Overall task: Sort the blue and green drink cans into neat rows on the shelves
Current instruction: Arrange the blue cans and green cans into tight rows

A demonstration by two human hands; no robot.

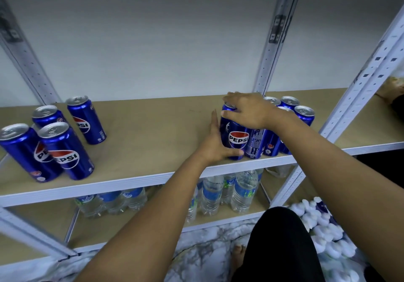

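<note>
Head view: my left hand [215,141] cups the base of a tall blue aluminium Pepsi can [235,137] near the wooden shelf [153,128] front edge; my right hand [247,112] grips its top

A plain grey wall [153,30] stands behind white metal uprights [265,63]; marbled floor [196,260] lies below.
</note>
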